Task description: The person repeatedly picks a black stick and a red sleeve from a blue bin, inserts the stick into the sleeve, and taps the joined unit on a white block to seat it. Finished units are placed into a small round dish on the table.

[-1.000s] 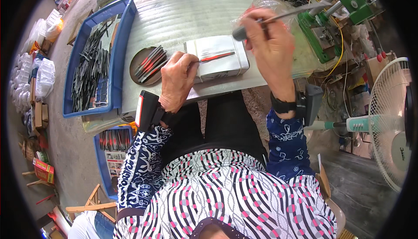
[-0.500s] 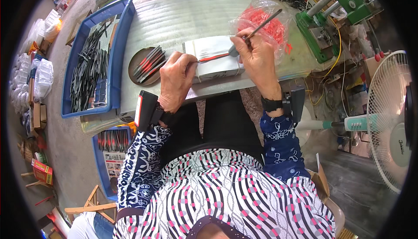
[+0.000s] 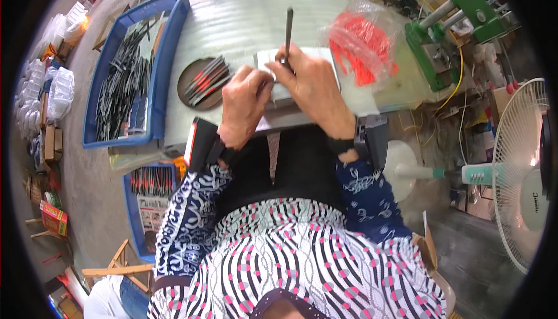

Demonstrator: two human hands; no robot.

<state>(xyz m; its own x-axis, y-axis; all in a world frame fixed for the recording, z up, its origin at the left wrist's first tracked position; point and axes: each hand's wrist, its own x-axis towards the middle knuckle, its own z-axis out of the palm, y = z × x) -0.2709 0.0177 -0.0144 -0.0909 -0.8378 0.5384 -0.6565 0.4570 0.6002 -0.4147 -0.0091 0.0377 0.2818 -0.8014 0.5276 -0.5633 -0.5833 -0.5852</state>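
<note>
In my right hand [image 3: 311, 81], closed fingers grip a slim dark rod [image 3: 289, 25] that points up and away from me. My left hand [image 3: 245, 99] is closed in a pinch close by its fingertips; whatever it holds is hidden. Both hands are over the near side of a white paper-covered block [image 3: 266, 58], which they partly hide. Just left of my left hand is a round brown dish [image 3: 185, 81] holding several dark strips with red parts [image 3: 204, 79].
A clear bag of red plastic pieces [image 3: 363, 46] lies right of the block. At left stands a blue crate [image 3: 157, 75] of dark strips, with another blue bin [image 3: 136, 226] lower down. A green press [image 3: 427, 57] and a white fan [image 3: 517, 174] are on the right.
My right hand has moved left, close to my left hand, and the rod has swung more upright. The red-and-dark strip seen between the hands is now hidden. The view has shifted slightly.
</note>
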